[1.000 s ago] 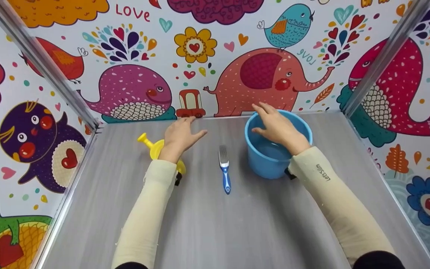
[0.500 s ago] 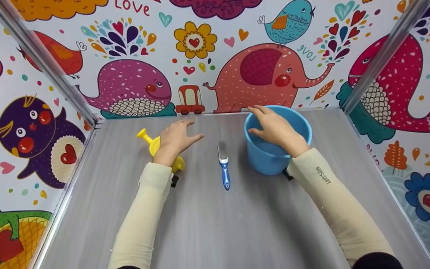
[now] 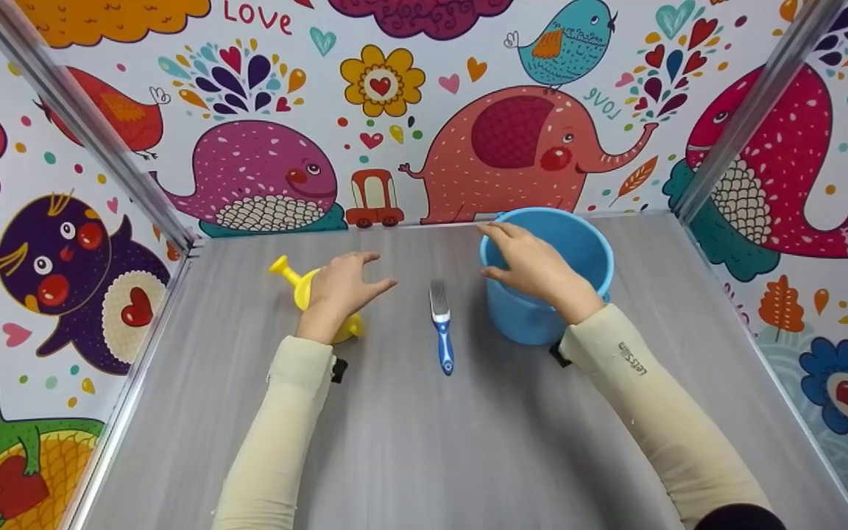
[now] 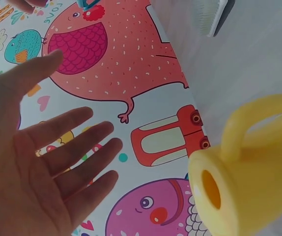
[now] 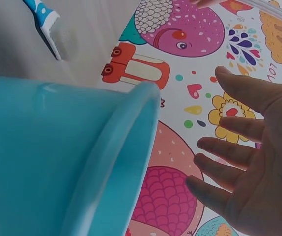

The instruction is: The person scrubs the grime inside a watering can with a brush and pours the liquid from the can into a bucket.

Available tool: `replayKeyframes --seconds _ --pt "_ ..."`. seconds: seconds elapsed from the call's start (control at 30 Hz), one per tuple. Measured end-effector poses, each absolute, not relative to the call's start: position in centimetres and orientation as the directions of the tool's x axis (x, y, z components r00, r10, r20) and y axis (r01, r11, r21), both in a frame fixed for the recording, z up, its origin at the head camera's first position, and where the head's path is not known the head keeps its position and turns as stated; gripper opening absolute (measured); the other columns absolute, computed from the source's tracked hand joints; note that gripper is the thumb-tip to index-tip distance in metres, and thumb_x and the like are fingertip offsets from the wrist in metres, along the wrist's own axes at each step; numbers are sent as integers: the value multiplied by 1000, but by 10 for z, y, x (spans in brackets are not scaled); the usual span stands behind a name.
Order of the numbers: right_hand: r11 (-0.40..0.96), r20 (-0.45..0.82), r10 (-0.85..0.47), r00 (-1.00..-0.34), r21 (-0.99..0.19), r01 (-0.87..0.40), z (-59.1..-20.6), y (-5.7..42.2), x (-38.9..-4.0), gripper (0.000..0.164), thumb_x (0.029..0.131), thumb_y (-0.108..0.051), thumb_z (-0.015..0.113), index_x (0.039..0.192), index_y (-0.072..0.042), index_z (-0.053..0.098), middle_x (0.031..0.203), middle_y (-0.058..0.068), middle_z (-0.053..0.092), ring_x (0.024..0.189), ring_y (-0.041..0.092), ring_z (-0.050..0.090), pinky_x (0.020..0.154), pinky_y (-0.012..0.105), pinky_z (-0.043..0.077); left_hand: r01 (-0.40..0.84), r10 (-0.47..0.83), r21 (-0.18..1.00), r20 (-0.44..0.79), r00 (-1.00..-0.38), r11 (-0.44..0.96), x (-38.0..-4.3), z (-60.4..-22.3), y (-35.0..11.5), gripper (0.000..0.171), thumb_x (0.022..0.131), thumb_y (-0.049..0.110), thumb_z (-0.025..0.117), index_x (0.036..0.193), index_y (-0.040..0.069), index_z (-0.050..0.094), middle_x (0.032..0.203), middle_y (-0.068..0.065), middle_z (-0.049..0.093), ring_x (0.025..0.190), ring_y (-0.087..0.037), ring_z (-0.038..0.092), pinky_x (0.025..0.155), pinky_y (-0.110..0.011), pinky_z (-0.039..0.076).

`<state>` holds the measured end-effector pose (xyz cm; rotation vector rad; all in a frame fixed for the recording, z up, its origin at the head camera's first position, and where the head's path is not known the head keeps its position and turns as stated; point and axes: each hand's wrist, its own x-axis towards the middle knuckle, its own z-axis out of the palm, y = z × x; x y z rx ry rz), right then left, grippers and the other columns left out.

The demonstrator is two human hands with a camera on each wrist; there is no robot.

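My left hand point(image 3: 337, 293) hovers over a small yellow watering can point(image 3: 305, 290), fingers spread and thumb out to the side, holding nothing. It covers part of the can in the head view; the left wrist view shows the can's handle and opening apart from the fingers. Above the near left rim of a light blue bucket point(image 3: 523, 322) is my right hand point(image 3: 536, 271), fingers extended and palm free in the right wrist view. Between the two lies a brush point(image 3: 442, 331) with a blue-and-white handle, its bristled head pointing away from me.
The things stand on a grey tabletop point(image 3: 409, 449). Panels printed with cartoon animals point(image 3: 262, 173) rise behind and at both sides, with metal posts point(image 3: 755, 110) at the back corners. Dark straps point(image 3: 338, 370) sit at the sleeve cuffs.
Both hands have drawn slightly back toward me, and the left also a little leftward. The head view has tilted slightly. The watering can, brush and bucket stay in place.
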<state>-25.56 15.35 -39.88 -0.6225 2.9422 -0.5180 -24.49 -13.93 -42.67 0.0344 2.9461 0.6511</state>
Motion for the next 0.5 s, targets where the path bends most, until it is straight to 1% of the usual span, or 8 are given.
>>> replayKeyframes --seconds 0.13,0.37,0.5 --pt "856 -21 -408 -913 -356 -375 -403 150 -252 77 89 -36 73 154 -17 36 158 13 39 145 37 38 109 57 40 -10 46 427 -122 -991 904 -240 -429 -141 66 88 51 71 143 19 54 147 -9 54 133 -32 52 112 -53 40" --pt "842 -4 -423 -906 -371 -392 -411 145 -247 73 89 -36 73 151 -14 42 153 14 45 141 37 43 108 55 42 -14 45 432 -126 -991 902 -234 -434 -144 64 88 49 71 141 18 56 145 -11 56 132 -33 52 112 -53 40" --pt "834 1 -430 -903 -383 -398 -415 142 -244 72 88 -35 74 150 -16 43 152 12 47 141 36 45 108 54 42 -12 48 429 -128 -991 903 -231 -438 -147 63 88 49 72 140 17 57 144 -11 57 132 -33 53 111 -53 41"
